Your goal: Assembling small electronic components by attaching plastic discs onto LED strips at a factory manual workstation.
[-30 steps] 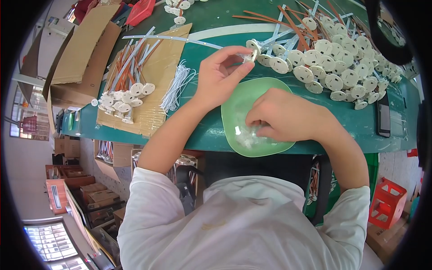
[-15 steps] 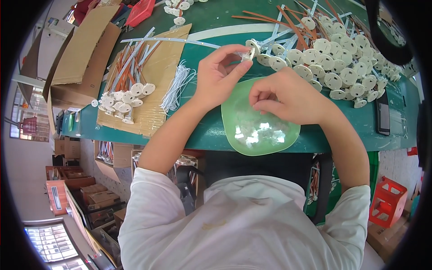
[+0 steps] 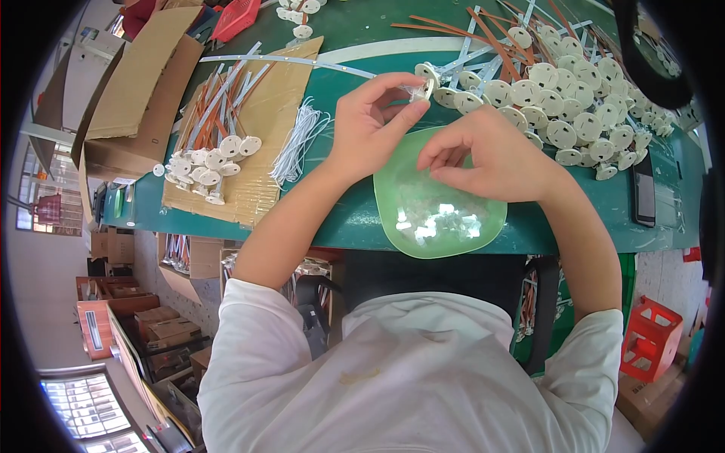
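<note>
One disc (image 3: 431,84), pinched by the left hand (image 3: 370,127), needs a steady hold; whether the curled right hand (image 3: 492,157) grips anything is unclear.

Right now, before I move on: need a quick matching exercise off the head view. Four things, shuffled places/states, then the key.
Things
1. left hand
2. right hand
3. white cord bundle
4. dark phone

Places/states
A. lying on the green table, toward its right end
B. fingers curled, over the green bowl
C. along the right edge of a cardboard sheet
D. holding a white disc between thumb and finger

Pairs: 1-D, 2-B, 3-C, 4-A
</note>
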`<state>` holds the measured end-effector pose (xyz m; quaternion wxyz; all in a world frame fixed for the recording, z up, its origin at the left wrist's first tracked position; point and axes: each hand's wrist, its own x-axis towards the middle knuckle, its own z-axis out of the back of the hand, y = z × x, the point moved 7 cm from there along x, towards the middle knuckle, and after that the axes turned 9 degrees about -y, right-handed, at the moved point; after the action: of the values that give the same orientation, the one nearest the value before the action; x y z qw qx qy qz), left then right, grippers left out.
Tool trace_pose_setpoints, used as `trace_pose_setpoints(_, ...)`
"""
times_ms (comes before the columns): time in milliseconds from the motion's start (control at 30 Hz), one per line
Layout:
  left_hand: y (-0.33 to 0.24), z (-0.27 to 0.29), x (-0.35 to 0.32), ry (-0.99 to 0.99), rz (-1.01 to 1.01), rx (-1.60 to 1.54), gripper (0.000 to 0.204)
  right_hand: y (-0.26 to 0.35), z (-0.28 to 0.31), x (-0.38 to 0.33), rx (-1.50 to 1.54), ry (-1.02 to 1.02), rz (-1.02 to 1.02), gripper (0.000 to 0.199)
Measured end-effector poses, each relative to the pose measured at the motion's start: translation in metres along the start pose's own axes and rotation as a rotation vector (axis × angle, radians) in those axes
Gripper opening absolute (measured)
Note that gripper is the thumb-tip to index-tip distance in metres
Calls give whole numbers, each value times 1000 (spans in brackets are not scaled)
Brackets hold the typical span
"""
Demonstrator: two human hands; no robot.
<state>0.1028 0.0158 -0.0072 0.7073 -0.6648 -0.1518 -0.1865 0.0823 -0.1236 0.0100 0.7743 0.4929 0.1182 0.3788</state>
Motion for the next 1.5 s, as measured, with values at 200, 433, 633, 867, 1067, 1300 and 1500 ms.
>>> trace_pose_setpoints(200,0,0,0,-1,-6,14,31,2,-1,0,7,-3,0,10)
trace_pose_setpoints(433,0,3,0,-14,-11,-5,32,4,2,1,-72,-56,56,16)
trace_pose_setpoints(633,5,2,1,-36,40,-68,29,8,-21,-9,-379,34,306,22)
trace_pose_setpoints(867,5,2,2,-30,28,-49,29,4,-23,-8,-228,147,253,14)
trace_pose_setpoints(1067,4,5,3,-49,38,-64,29,12,-9,-4,-139,43,196,13)
trace_pose_setpoints(1300,0,6,2,-61,21,-115,28,14,-5,-1,-83,-21,168,9)
trace_pose_setpoints(1500,-16,7,2,-70,90,-423,30,18,24,-3,38,-483,252,7)
